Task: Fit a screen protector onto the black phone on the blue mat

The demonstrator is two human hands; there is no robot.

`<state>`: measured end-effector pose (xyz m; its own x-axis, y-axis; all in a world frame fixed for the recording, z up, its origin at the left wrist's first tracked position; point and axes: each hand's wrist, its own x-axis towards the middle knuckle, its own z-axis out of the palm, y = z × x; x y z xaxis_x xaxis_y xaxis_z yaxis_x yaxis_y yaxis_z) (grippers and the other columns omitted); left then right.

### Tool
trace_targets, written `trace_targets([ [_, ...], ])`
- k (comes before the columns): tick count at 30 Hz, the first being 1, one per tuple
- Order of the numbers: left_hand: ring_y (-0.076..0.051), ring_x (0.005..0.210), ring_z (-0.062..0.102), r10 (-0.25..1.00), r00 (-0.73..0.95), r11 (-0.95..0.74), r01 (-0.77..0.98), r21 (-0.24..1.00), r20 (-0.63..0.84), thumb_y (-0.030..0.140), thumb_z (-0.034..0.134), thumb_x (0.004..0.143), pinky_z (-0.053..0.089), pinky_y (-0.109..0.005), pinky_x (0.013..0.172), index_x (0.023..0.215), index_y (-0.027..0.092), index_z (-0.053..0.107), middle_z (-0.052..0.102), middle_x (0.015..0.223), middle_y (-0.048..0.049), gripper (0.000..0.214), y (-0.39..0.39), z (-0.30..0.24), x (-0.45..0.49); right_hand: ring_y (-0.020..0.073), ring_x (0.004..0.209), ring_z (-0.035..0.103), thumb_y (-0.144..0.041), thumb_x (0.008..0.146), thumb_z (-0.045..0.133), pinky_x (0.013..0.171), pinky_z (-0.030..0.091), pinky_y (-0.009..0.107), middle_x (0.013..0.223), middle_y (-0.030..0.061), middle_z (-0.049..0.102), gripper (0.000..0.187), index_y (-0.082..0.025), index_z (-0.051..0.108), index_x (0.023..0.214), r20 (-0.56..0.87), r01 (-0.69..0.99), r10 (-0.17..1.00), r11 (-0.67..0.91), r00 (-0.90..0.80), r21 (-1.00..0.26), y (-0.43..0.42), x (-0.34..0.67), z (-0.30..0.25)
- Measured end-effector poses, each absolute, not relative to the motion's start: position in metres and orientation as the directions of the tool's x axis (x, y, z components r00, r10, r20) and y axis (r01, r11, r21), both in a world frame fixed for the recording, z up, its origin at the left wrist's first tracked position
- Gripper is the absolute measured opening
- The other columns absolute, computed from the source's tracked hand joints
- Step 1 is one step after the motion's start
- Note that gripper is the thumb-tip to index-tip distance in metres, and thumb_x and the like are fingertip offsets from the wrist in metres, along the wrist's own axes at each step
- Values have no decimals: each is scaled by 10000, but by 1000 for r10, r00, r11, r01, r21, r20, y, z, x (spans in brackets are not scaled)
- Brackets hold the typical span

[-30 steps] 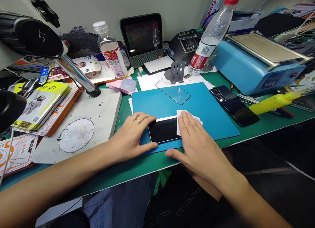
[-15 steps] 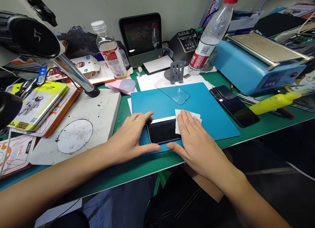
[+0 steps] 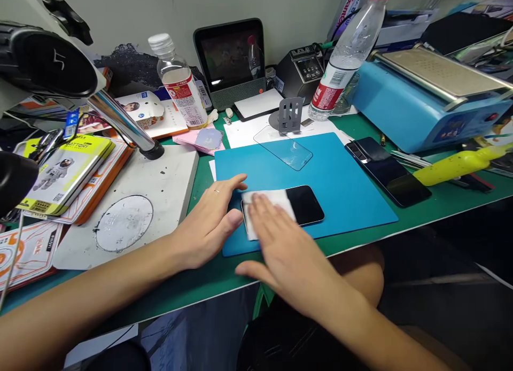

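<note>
A black phone (image 3: 306, 204) lies screen up on the blue mat (image 3: 344, 184) near the desk's front edge. My right hand (image 3: 280, 242) lies flat on a white wipe (image 3: 264, 205) and presses it onto the phone's left half; the fingers are stretched out and blurred by motion. My left hand (image 3: 210, 213) rests on the mat with fingers spread, touching the phone's left end. A clear glass screen protector (image 3: 286, 149) lies at the mat's far edge.
A second dark phone (image 3: 387, 170) and a yellow tool (image 3: 457, 165) lie to the right. A blue machine (image 3: 420, 101), two water bottles (image 3: 180, 87), a small screen (image 3: 232, 58) and a grey stand (image 3: 289, 114) stand behind. A white slab (image 3: 132, 205) and microscope arm (image 3: 120, 120) are left.
My right hand has slid the white wipe from the phone's right end to its left half, baring the right part of the screen. My left hand stayed at the phone's left end.
</note>
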<state>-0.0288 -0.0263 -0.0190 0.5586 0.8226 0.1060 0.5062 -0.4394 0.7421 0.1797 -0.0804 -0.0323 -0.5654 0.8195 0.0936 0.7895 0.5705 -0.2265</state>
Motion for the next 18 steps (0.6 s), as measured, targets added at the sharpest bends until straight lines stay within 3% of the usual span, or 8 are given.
trace_targets([
  [5,-321,1322,497,832,548,-421,514,748,91,768,135,988,360,-536,1131,1554,222,328,539,1434,-145,810,-27,-17,-28,362,1564,232,-694,1001,288,1233,307,585,1674,252,237,920,7,284,1597,67,910,923,384,-378,-157,-74,240,-38],
  [9,-317,1333,491,823,555,-441,492,751,120,766,133,989,349,-534,1143,1556,230,329,540,1435,-140,804,-27,-20,-28,408,1576,109,-774,940,346,1241,259,619,1667,305,182,1075,73,224,1591,89,949,961,272,-261,-158,-81,212,-42],
  [14,-316,1352,474,812,569,-451,472,757,130,770,131,984,338,-535,1157,1556,228,323,522,1462,-153,811,-26,-21,-30,394,1570,162,-778,913,434,1253,286,542,1662,304,191,1095,76,268,1577,39,856,892,443,-450,-266,-81,149,-34],
  [18,-316,1343,478,813,567,-449,468,761,131,776,133,980,342,-533,1151,1549,229,330,528,1456,-157,814,-27,-20,-29,350,1577,183,-736,940,442,1264,278,525,1667,268,225,1021,39,280,1586,59,748,800,582,-598,-318,-75,164,-30],
])
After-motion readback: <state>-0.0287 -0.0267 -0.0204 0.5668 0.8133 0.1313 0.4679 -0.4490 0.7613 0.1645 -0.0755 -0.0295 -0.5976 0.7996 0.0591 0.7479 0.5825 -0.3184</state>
